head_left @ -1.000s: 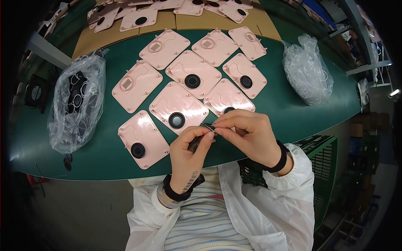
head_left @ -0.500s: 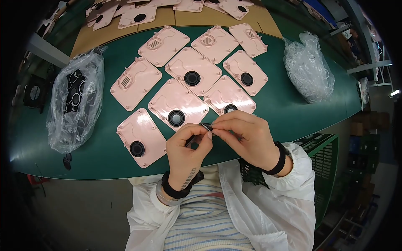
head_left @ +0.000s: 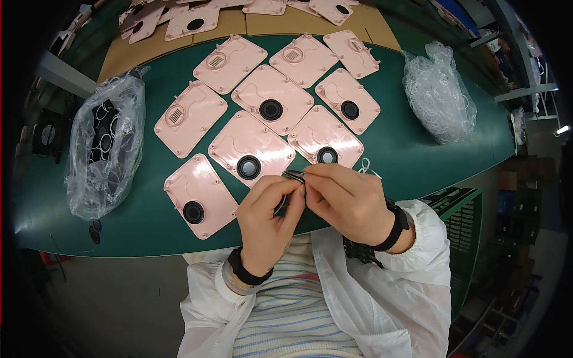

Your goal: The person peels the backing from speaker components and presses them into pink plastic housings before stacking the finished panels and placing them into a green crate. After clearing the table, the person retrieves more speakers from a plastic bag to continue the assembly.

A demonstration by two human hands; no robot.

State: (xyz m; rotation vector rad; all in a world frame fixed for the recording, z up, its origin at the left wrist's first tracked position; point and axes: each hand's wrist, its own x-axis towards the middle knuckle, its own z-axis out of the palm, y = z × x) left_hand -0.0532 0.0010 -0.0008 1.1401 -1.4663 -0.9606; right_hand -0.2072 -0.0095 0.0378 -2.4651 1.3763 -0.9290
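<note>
My left hand (head_left: 262, 210) and my right hand (head_left: 347, 198) meet at the table's near side, both with fingertips pinched. Between them is a small thin black round part (head_left: 294, 175) with a greyish shine, mostly hidden by the fingers. A pink plastic panel (head_left: 239, 140) with a black round insert lies just beyond my hands. At the near left another pink panel (head_left: 203, 185) carries a similar insert. Behind my right hand sits a panel (head_left: 325, 131) with an insert too. Some white thin loops (head_left: 369, 168) show beside the right hand's knuckles.
Farther back lie more pink panels, several with bare slotted grilles (head_left: 175, 115). On the left stands an open clear bag (head_left: 128, 119) of black rings; on the right, a bag (head_left: 440, 98) of white loops. Cardboard (head_left: 280, 25) bears further panels. A green crate (head_left: 459, 232) is below right.
The white loops have come into view behind my right hand. My fingers have shifted slightly around the black part, which stays between both hands.
</note>
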